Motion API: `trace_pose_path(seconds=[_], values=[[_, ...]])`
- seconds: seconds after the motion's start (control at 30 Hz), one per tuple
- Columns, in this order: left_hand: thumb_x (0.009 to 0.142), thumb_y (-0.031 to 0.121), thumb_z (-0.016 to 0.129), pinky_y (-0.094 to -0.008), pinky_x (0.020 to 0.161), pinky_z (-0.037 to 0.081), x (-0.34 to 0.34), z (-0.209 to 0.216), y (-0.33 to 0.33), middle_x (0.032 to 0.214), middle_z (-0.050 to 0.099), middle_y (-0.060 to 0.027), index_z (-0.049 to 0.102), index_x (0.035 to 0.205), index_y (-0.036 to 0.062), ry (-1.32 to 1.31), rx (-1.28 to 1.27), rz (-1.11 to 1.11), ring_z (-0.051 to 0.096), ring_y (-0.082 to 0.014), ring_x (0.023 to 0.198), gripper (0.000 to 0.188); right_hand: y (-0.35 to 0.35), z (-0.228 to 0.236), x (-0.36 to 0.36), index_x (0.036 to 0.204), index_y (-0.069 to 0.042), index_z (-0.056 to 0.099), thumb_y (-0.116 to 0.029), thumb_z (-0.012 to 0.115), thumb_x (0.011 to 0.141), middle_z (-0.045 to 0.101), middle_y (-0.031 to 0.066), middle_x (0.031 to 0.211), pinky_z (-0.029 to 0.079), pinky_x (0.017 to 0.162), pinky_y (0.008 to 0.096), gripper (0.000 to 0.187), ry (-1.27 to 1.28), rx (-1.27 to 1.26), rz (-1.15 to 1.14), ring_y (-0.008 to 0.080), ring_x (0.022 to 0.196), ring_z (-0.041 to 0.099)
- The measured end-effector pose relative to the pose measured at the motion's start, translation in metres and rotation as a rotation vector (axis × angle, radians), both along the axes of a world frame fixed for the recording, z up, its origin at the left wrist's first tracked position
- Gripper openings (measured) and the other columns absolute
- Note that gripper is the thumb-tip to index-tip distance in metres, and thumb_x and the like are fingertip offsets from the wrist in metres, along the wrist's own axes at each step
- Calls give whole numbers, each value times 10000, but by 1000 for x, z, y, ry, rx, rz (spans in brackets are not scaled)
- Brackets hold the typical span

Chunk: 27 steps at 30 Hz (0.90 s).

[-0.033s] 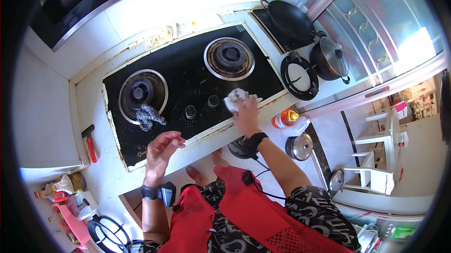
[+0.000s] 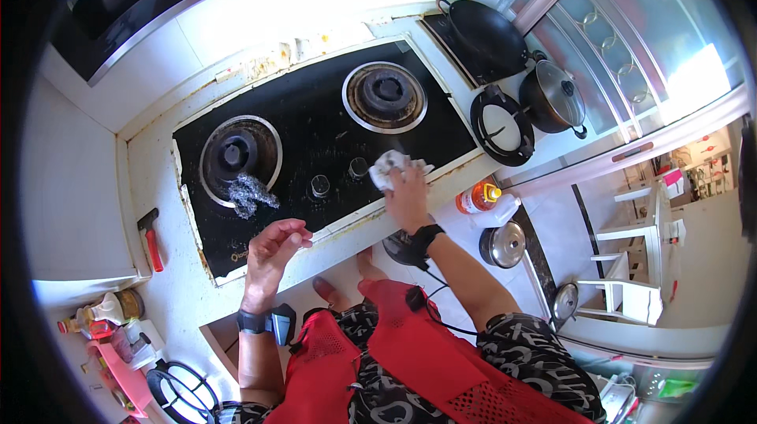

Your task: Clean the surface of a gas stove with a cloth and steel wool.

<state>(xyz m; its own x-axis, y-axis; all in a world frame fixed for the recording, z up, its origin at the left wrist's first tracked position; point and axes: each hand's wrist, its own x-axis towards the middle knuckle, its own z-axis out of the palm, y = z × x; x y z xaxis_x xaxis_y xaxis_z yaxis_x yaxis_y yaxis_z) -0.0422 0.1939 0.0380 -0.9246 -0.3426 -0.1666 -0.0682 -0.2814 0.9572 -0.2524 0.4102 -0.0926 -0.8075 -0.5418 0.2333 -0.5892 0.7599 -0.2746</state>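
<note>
My right hand [image 2: 408, 202] presses a crumpled white rag [image 2: 391, 167] with dark smudges onto the black glass gas hob [image 2: 307, 120], near its front edge and right of the two control knobs [image 2: 319, 186]. Loosely bent, with nothing in its fingers, my left hand [image 2: 274, 254] hovers by the hob's front left edge. A wad of foil-like steel wool [image 2: 252, 194] rests against the left burner [image 2: 240, 152]. The right burner [image 2: 385, 98] has brown stains on its ring. Both burners lack their pan supports.
A black wok [image 2: 489, 38], a lidded pot [image 2: 554, 101] and a black pan support [image 2: 502, 127] stand on the right. A red-handled scraper [image 2: 152, 243] lies on the left counter. Below the front edge are an orange bottle [image 2: 478, 198] and a metal lid [image 2: 503, 246].
My right hand and the rag have slid slightly left along the hob, toward the knobs. My left hand has barely moved.
</note>
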Motion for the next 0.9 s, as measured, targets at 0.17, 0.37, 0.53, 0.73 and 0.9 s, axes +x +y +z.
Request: trace_pose_path(seconds=[0.17,0.37,0.53,0.73,0.9], values=[[937,82,583,-322,835,523,13,-1,0,969,671,-110,607,1122,-26,18,-13,-48,646,-175,881,216,-35,-2,57,1163,-46,571,-138,692,718,423,254,1341,334,1024,544,470,27,-94,77,462,1210,405],[925,49,585,-339,843,530,19,2,3,987,664,-112,605,1118,-34,20,-20,-116,645,-185,907,211,-76,1,95,1160,-46,583,-59,673,678,491,193,1194,395,960,480,491,52,-233,319,398,1126,458],[915,38,595,-343,844,532,18,9,-1,988,663,-108,615,1111,-28,4,-60,-112,645,-186,915,208,-60,40,78,1200,-36,569,-3,594,742,484,210,1235,393,954,476,461,-133,-229,473,406,1125,464],[911,46,605,-326,840,525,17,7,-11,974,667,-109,615,1112,-25,28,-87,-22,644,-180,906,213,-21,75,-15,1242,-77,562,104,609,692,528,198,1169,400,947,466,581,76,-508,268,398,1077,500],[911,63,620,-309,832,528,13,7,-14,958,677,-115,615,1119,-23,-29,-76,46,654,-178,895,225,0,44,-136,1204,-16,544,-93,642,827,556,225,1036,442,870,466,397,-3,-462,-78,413,979,538]])
